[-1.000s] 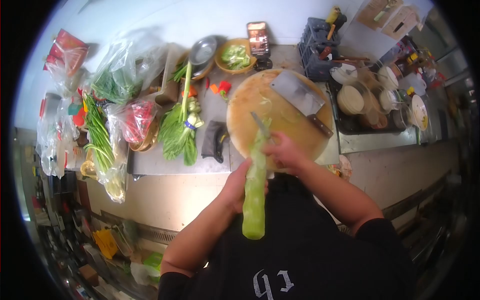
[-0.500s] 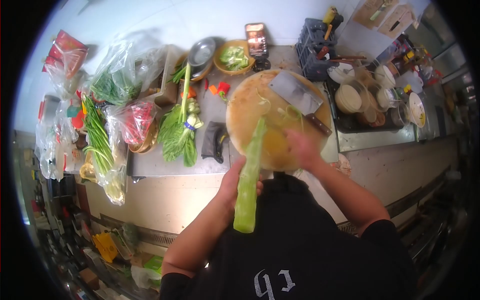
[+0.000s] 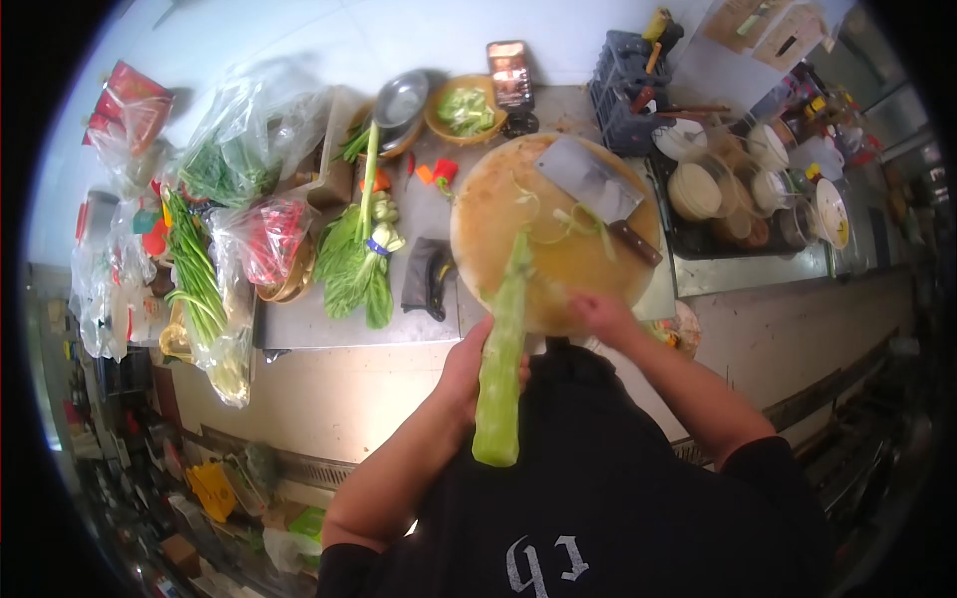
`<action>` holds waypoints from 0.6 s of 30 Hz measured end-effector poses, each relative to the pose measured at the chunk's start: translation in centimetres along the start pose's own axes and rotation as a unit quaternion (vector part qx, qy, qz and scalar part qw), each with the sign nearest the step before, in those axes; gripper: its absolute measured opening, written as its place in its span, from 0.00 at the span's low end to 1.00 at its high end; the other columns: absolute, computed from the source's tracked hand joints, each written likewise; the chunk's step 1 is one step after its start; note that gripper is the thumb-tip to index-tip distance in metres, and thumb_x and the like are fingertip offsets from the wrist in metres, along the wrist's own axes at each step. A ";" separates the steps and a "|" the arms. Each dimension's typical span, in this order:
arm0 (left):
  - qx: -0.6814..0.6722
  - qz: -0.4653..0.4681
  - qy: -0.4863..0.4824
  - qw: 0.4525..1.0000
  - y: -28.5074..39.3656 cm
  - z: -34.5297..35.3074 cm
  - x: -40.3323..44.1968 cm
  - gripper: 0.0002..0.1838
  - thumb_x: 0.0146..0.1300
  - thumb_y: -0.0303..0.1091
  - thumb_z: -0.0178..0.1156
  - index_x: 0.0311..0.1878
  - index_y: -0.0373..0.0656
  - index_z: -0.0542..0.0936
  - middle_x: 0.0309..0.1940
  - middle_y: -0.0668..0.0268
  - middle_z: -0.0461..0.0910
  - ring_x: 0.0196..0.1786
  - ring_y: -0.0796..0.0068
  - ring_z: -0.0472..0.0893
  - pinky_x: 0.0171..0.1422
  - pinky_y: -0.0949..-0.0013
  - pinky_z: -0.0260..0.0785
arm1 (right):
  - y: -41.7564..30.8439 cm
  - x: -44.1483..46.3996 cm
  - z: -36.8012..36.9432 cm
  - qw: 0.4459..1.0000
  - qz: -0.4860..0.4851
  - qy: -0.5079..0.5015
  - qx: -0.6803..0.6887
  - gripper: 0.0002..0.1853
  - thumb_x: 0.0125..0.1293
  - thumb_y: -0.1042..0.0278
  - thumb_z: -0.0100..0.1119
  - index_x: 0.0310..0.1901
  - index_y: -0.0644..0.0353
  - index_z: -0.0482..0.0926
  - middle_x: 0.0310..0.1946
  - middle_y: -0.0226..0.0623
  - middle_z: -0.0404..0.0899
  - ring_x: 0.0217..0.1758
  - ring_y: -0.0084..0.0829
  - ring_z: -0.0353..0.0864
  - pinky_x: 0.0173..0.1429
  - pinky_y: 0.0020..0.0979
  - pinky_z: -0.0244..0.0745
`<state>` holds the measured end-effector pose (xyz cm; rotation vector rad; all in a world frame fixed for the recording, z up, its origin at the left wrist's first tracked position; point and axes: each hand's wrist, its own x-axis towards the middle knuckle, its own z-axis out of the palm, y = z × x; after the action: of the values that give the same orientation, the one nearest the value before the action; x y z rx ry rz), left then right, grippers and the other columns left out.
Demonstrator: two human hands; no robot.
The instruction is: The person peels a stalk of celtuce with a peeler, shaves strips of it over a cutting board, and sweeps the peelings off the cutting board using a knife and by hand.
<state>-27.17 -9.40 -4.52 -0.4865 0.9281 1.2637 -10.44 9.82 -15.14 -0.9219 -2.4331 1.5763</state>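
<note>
A person's left hand (image 3: 469, 361) wraps its fingers around a green stalk (image 3: 501, 374), its narrow end over the round board (image 3: 483, 209). The right hand (image 3: 603, 317) hovers nearby, seemingly blurred; whether its fingers pinch anything cannot be told.

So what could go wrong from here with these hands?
The broad metal cleaver with a brown handle lies flat on the round wooden board; the right hand might knock it. Only the left hand grips the long pale-green vegetable stem, so it could slip. Thin green peelings beside the cleaver's handle might get in the way.
</note>
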 end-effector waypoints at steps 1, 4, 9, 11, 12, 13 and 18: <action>0.000 0.000 0.000 1.000 0.1 0.2 -0.2 0.25 0.75 0.57 0.45 0.44 0.41 0.76 0.28 0.58 0.77 0.27 0.65 0.78 0.30 0.65 0.74 | 2.0 0.8 -0.3 0.999 0.011 0.037 -0.014 0.19 0.74 0.59 0.54 0.62 0.55 0.79 0.22 0.37 0.78 0.27 0.26 0.77 0.37 0.30 0.74; -0.007 -0.005 -0.016 1.000 0.1 0.2 -0.5 0.25 0.74 0.57 0.46 0.44 0.42 0.76 0.28 0.58 0.77 0.26 0.65 0.78 0.29 0.65 0.73 | 2.2 1.1 -0.9 0.976 0.167 0.085 0.115 0.18 0.75 0.59 0.54 0.61 0.56 0.80 0.20 0.31 0.73 0.23 0.22 0.71 0.32 0.27 0.69; -0.003 -0.016 -0.010 1.000 0.3 0.3 0.0 0.25 0.74 0.58 0.46 0.44 0.42 0.76 0.28 0.58 0.78 0.26 0.66 0.78 0.29 0.66 0.74 | -5.2 -0.9 -1.4 0.930 0.241 -0.006 0.278 0.17 0.76 0.60 0.51 0.60 0.57 0.80 0.24 0.27 0.73 0.22 0.20 0.69 0.31 0.25 0.67; 0.001 -0.016 -0.005 1.000 0.3 0.1 0.1 0.25 0.74 0.58 0.46 0.44 0.42 0.76 0.27 0.58 0.78 0.26 0.65 0.78 0.29 0.66 0.74 | -7.5 -2.4 -0.8 0.948 0.176 -0.036 0.264 0.17 0.76 0.61 0.51 0.60 0.58 0.80 0.26 0.27 0.76 0.24 0.22 0.73 0.34 0.25 0.70; 0.005 -0.015 0.000 1.000 0.3 0.1 0.2 0.26 0.74 0.58 0.45 0.44 0.41 0.76 0.27 0.59 0.78 0.26 0.65 0.78 0.29 0.66 0.74 | -8.7 -3.3 -0.5 0.975 0.053 -0.059 0.208 0.17 0.75 0.63 0.53 0.60 0.58 0.80 0.29 0.29 0.79 0.28 0.24 0.76 0.38 0.27 0.72; 0.006 -0.015 -0.001 1.000 0.2 0.2 0.2 0.26 0.74 0.58 0.45 0.44 0.41 0.76 0.27 0.59 0.78 0.26 0.65 0.78 0.29 0.66 0.74 | -9.8 -4.0 -0.6 0.983 -0.071 -0.082 0.147 0.17 0.74 0.64 0.55 0.61 0.58 0.80 0.32 0.30 0.82 0.33 0.25 0.80 0.42 0.29 0.75; 0.013 0.006 -0.027 1.000 -0.4 0.3 0.0 0.29 0.74 0.59 0.41 0.46 0.40 0.76 0.29 0.59 0.77 0.26 0.67 0.74 0.29 0.66 0.67 | -10.5 -4.5 -1.3 0.977 -0.154 -0.135 0.063 0.18 0.71 0.67 0.60 0.61 0.57 0.79 0.44 0.37 0.86 0.46 0.28 0.84 0.54 0.30 0.76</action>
<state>-26.68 -9.27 -4.36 -0.4252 0.9010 1.2688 -10.88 5.48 -4.48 -0.3051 -2.4543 1.8059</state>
